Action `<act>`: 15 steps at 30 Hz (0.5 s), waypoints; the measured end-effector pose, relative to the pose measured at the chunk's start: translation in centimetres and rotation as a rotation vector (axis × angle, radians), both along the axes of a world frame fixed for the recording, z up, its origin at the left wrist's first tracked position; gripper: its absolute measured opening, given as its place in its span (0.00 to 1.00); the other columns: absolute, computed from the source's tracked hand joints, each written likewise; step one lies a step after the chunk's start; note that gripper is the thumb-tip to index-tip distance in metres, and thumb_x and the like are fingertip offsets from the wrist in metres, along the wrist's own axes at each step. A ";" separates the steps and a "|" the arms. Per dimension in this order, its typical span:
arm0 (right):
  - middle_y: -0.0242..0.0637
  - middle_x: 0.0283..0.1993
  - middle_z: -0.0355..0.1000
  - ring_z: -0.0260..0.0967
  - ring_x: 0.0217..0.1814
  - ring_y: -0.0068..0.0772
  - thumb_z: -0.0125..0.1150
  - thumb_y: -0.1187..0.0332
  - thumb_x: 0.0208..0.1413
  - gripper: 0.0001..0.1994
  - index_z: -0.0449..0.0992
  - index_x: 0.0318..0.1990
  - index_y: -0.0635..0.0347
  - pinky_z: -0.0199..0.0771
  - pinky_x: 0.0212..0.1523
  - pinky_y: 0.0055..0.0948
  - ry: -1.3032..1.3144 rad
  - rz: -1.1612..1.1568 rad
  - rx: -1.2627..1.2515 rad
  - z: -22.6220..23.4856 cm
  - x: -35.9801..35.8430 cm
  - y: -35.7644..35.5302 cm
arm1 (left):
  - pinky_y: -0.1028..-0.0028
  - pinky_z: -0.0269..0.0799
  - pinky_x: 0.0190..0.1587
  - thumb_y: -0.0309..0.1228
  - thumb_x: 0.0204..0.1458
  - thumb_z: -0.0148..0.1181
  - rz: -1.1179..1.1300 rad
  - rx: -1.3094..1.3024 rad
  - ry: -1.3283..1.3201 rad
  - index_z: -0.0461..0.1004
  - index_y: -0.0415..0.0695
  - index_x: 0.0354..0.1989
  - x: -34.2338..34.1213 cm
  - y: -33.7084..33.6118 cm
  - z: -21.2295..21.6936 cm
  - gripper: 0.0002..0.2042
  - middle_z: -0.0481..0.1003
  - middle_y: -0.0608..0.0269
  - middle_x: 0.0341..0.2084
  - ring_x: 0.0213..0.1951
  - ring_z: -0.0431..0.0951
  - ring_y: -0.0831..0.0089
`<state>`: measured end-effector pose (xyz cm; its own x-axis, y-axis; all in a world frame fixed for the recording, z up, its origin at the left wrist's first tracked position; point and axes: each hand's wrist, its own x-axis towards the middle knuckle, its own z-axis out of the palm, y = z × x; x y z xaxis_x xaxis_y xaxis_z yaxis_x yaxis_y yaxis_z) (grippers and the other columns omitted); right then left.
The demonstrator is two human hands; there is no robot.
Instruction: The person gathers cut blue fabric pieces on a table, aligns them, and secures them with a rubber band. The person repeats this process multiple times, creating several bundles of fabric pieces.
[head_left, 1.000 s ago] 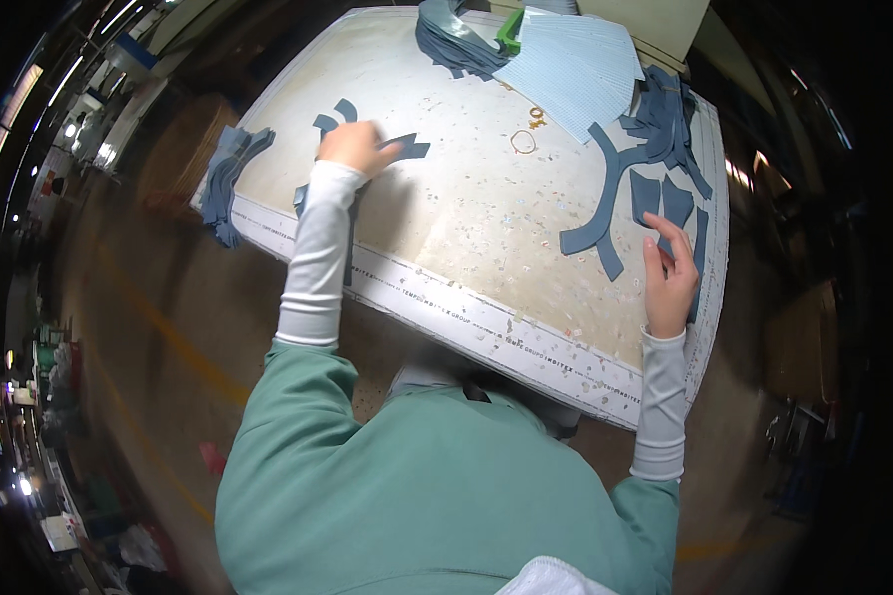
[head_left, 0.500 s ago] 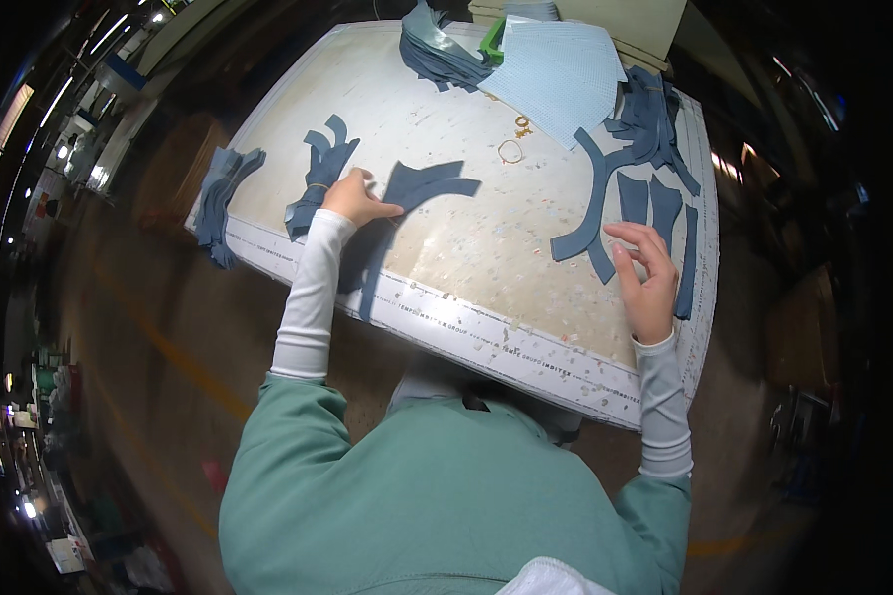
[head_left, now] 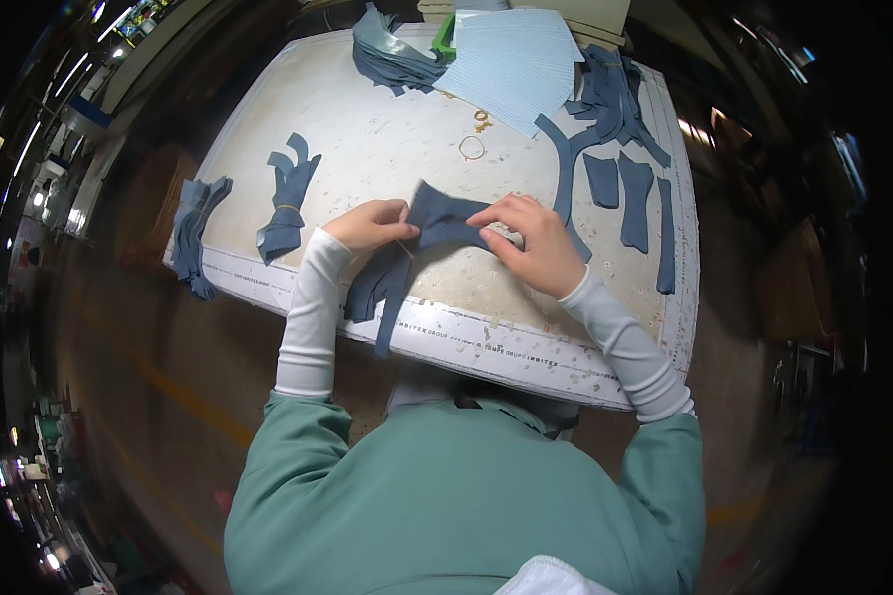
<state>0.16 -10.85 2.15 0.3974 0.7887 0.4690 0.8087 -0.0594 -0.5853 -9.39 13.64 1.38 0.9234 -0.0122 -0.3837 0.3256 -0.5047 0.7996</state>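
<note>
Near the table's front edge, my left hand pinches a bundle of dark blue cut fabric pieces at its narrow middle, where a thin band shows. One part of the bundle fans out to the right; its other strips hang toward me over the table's printed border. My right hand has its thumb and fingertips closed on the right end of the same bundle, partly hiding it. Left of my left hand lies another blue bundle with a band round it. Beyond my right hand runs a long curved blue strip.
Single blue pieces lie along the table's right side, below a blue pile. A light blue sheet, a green object and another blue pile stand at the back. Loose bands lie mid-table. Another bundle sits at the left edge.
My right hand has moved left from the loose pieces to the bundle's right end. My left hand keeps hold of the bundle, now slightly further right and clear of the other banded bundle.
</note>
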 end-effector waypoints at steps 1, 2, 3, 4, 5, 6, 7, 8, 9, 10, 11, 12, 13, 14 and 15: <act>0.36 0.33 0.72 0.70 0.38 0.30 0.55 0.72 0.49 0.08 0.76 0.37 0.59 0.70 0.36 0.25 0.033 0.041 0.045 -0.1 0.1 0.3 | 0.80 0.68 0.36 0.37 0.48 0.58 0.078 -0.229 -0.069 0.71 0.39 0.33 0.1 -0.5 0.0 0.13 0.75 0.62 0.28 0.29 0.74 0.74; 0.35 0.34 0.72 0.70 0.38 0.30 0.55 0.71 0.49 0.08 0.76 0.38 0.59 0.70 0.35 0.25 0.079 0.060 0.052 -0.2 0.0 0.8 | 0.79 0.69 0.36 0.35 0.49 0.55 0.156 -0.458 -0.134 0.71 0.39 0.32 0.2 -0.9 0.0 0.11 0.75 0.62 0.27 0.30 0.74 0.74; 0.35 0.34 0.72 0.70 0.38 0.29 0.55 0.71 0.49 0.09 0.75 0.39 0.58 0.70 0.35 0.25 0.127 0.073 0.050 -0.2 0.1 1.2 | 0.78 0.70 0.37 0.34 0.51 0.53 0.195 -0.710 -0.224 0.71 0.39 0.32 0.5 -1.2 0.1 0.10 0.75 0.62 0.27 0.30 0.75 0.74; 0.36 0.39 0.70 0.71 0.37 0.29 0.55 0.71 0.50 0.13 0.73 0.44 0.58 0.71 0.35 0.25 0.169 0.099 0.047 -0.2 0.2 1.7 | 0.76 0.71 0.37 0.34 0.52 0.50 0.382 -0.624 -0.220 0.71 0.38 0.34 1.2 -1.2 0.3 0.11 0.75 0.61 0.27 0.28 0.74 0.74; 0.36 0.40 0.69 0.70 0.38 0.29 0.55 0.71 0.50 0.14 0.72 0.46 0.57 0.71 0.36 0.25 0.172 0.093 0.098 -0.3 0.2 2.3 | 0.76 0.71 0.37 0.35 0.53 0.50 0.386 -0.742 -0.201 0.71 0.38 0.35 2.1 -1.2 0.5 0.11 0.75 0.61 0.28 0.28 0.74 0.74; 0.36 0.42 0.68 0.70 0.39 0.29 0.55 0.71 0.50 0.15 0.71 0.47 0.57 0.71 0.37 0.25 0.180 0.084 0.144 -0.4 0.2 3.0 | 0.76 0.71 0.37 0.36 0.53 0.50 0.400 -0.854 -0.173 0.71 0.39 0.35 3.1 -1.3 0.6 0.12 0.75 0.61 0.28 0.28 0.74 0.74; 0.37 0.43 0.67 0.70 0.39 0.29 0.55 0.71 0.50 0.17 0.70 0.49 0.56 0.71 0.37 0.24 0.173 0.098 0.223 -0.6 0.3 3.6 | 0.76 0.71 0.37 0.37 0.54 0.49 0.441 -0.946 -0.138 0.71 0.39 0.36 4.2 -1.3 0.7 0.12 0.75 0.61 0.28 0.28 0.74 0.74; 0.38 0.47 0.62 0.69 0.44 0.33 0.56 0.71 0.49 0.19 0.67 0.52 0.58 0.71 0.42 0.27 0.111 0.055 0.175 -0.9 0.6 4.3 | 0.78 0.70 0.37 0.40 0.55 0.49 0.304 -1.005 -0.101 0.72 0.40 0.38 5.2 -1.3 0.7 0.15 0.75 0.61 0.32 0.30 0.74 0.75; 0.39 0.48 0.62 0.68 0.46 0.35 0.56 0.72 0.49 0.19 0.67 0.51 0.59 0.70 0.43 0.28 0.077 -0.001 0.176 -1.3 0.6 4.7 | 0.77 0.69 0.39 0.41 0.55 0.49 0.345 -0.995 -0.170 0.72 0.40 0.40 6.3 -2.1 0.0 0.16 0.74 0.62 0.33 0.33 0.74 0.75; 0.39 0.48 0.61 0.67 0.47 0.37 0.56 0.72 0.49 0.19 0.67 0.51 0.60 0.70 0.45 0.29 0.045 -0.057 0.177 -1.8 0.6 5.1 | 0.76 0.69 0.41 0.41 0.56 0.48 0.370 -0.949 -0.154 0.71 0.40 0.41 7.2 -2.4 -0.5 0.16 0.75 0.61 0.34 0.36 0.74 0.74; 0.40 0.49 0.61 0.66 0.49 0.38 0.57 0.72 0.49 0.19 0.67 0.51 0.61 0.69 0.46 0.30 0.006 -0.110 0.185 -2.4 0.7 5.3 | 0.75 0.69 0.43 0.41 0.57 0.48 0.329 -0.939 -0.178 0.71 0.40 0.43 7.8 -2.7 -1.1 0.17 0.75 0.61 0.35 0.38 0.74 0.74; 0.42 0.49 0.59 0.63 0.50 0.44 0.58 0.72 0.47 0.20 0.66 0.50 0.64 0.67 0.49 0.33 0.015 -0.123 0.135 -2.9 0.8 5.3 | 0.74 0.69 0.45 0.40 0.58 0.46 0.382 -0.844 -0.189 0.71 0.41 0.42 8.3 -2.9 -1.7 0.16 0.75 0.60 0.36 0.40 0.74 0.72; 0.42 0.47 0.61 0.63 0.50 0.43 0.59 0.73 0.44 0.19 0.68 0.46 0.64 0.67 0.49 0.33 -0.171 -0.190 0.151 -3.4 0.8 5.4 | 0.73 0.68 0.45 0.40 0.59 0.45 0.434 -0.891 -0.214 0.71 0.42 0.38 8.8 -3.5 -2.5 0.14 0.75 0.59 0.37 0.40 0.74 0.69; 0.42 0.47 0.61 0.62 0.51 0.42 0.59 0.73 0.44 0.17 0.68 0.44 0.63 0.67 0.48 0.33 -0.221 -0.175 0.144 -3.8 0.7 5.5 | 0.73 0.68 0.45 0.40 0.59 0.44 0.451 -0.884 -0.214 0.70 0.43 0.36 8.7 -3.6 -3.1 0.13 0.75 0.59 0.37 0.40 0.74 0.69; 0.41 0.46 0.61 0.62 0.51 0.40 0.59 0.72 0.44 0.15 0.69 0.41 0.62 0.67 0.48 0.33 -0.228 -0.177 0.044 -4.1 0.7 5.5 | 0.73 0.67 0.45 0.39 0.59 0.44 0.496 -0.865 -0.201 0.70 0.43 0.34 8.6 -3.7 -3.6 0.13 0.75 0.59 0.37 0.40 0.74 0.68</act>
<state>0.87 -5.35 -1.95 0.4072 0.6934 0.5944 0.8991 -0.1900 -0.3944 -0.80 9.99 -2.17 0.9462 0.1896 -0.2622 0.1607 0.4282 0.8893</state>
